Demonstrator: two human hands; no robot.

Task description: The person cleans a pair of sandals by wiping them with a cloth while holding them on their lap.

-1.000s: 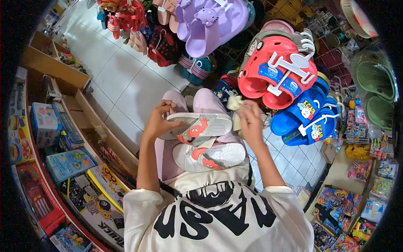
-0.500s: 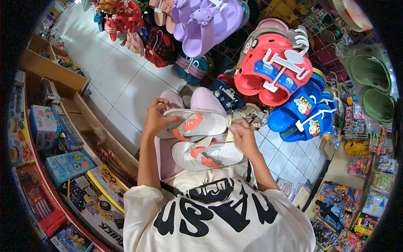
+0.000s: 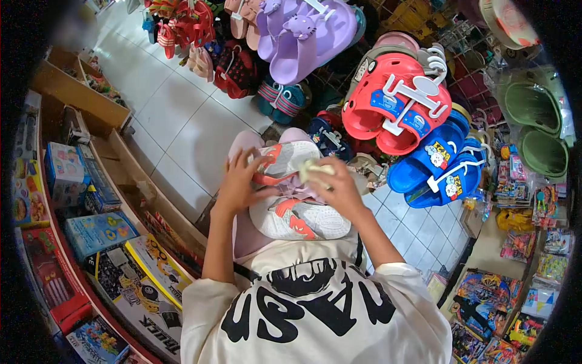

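Note:
Two white sandals with orange-red patterned straps lie on my lap. The upper sandal [image 3: 294, 156] is tilted, and my left hand [image 3: 237, 188] grips its strap end, fingers curled over it and thumb apart below. In my right hand [image 3: 341, 187] is a bunched pale cream cloth [image 3: 316, 172], pressed at the upper sandal's side near the heel. Below, the lower sandal [image 3: 321, 219] rests with its sole down, touched by neither hand. Part of the upper sandal's strap is hidden behind my left fingers.
Red clogs [image 3: 394, 103], blue slides [image 3: 436, 164] and lilac slides [image 3: 303, 42] hang on a rack ahead. Shelves with boxed toys [image 3: 100, 236] line my left. Packaged toys [image 3: 485, 303] and green clogs in plastic [image 3: 533, 103] are on my right. White floor tiles [image 3: 163, 97] run between.
My right hand has moved left with the cloth, from the upper sandal's heel to its side. The upper sandal has turned and tilted, and my left hand's fingers have spread lower on it.

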